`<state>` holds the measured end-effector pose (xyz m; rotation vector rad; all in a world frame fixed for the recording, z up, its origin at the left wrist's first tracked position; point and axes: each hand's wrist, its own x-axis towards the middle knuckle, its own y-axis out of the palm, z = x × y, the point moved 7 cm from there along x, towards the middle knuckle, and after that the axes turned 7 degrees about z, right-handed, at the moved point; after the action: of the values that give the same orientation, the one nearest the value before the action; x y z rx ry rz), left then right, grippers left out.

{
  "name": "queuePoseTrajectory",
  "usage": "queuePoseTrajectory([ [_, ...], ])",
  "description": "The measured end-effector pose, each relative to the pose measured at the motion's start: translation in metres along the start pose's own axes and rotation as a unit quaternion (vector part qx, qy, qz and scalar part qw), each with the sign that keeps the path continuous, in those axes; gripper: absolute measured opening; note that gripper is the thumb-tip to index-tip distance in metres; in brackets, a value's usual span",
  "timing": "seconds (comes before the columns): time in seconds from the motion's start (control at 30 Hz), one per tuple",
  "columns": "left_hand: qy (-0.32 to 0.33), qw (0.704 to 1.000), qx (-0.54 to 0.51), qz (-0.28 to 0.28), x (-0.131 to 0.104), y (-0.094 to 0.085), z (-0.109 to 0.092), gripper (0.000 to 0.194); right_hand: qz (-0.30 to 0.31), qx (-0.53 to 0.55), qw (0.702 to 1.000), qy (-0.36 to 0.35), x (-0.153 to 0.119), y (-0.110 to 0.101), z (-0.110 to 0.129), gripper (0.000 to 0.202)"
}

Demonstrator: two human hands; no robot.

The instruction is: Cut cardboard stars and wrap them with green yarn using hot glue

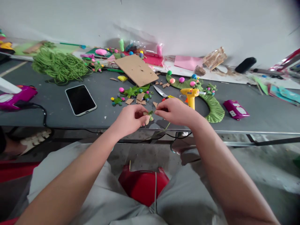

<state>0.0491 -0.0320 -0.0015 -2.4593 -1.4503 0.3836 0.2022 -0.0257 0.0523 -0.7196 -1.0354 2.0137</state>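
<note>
Near the table's front edge, my left hand (133, 118) pinches a small cardboard piece (147, 120) partly wrapped in green yarn (150, 113). My right hand (172, 110) is closed beside it, thumb and fingertips together on the yarn. A loose green strand hangs below that hand over the edge. Just beyond the hands lie cardboard scraps (140, 97), scissors (160, 91) with yellow handles, and a yellow glue gun (191, 95). The glue gun rests against a yarn-wrapped green ring (214, 109) decorated with coloured pompoms (181, 80).
To the left are a phone (81, 100) and a heap of green yarn (59, 65). A cardboard sheet (137, 69) lies farther back. A purple packet (236, 109) sits at right. A black cable (70, 128) runs along the front edge. Another person's foot (35, 140) shows at lower left.
</note>
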Motion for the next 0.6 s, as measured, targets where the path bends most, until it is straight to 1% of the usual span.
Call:
queuePoseTrajectory([
  [0.1,0.007,0.999,0.019,-0.032,0.0,-0.002,0.003,0.016,0.007,0.005,1.0,0.004,0.002,0.007,0.011,0.03],
  [0.23,0.021,0.997,0.006,-0.073,0.002,-0.01,0.005,0.017,-0.007,0.017,1.0,-0.003,-0.001,0.015,0.019,0.027],
  [0.43,0.038,0.983,-0.113,-0.137,0.003,-0.021,0.002,0.018,-0.008,0.008,1.0,0.01,-0.012,0.026,0.022,0.027],
  [0.6,0.029,0.969,-0.192,-0.154,0.002,-0.02,0.005,0.023,-0.015,-0.004,1.0,0.027,-0.013,0.036,0.018,0.025],
])
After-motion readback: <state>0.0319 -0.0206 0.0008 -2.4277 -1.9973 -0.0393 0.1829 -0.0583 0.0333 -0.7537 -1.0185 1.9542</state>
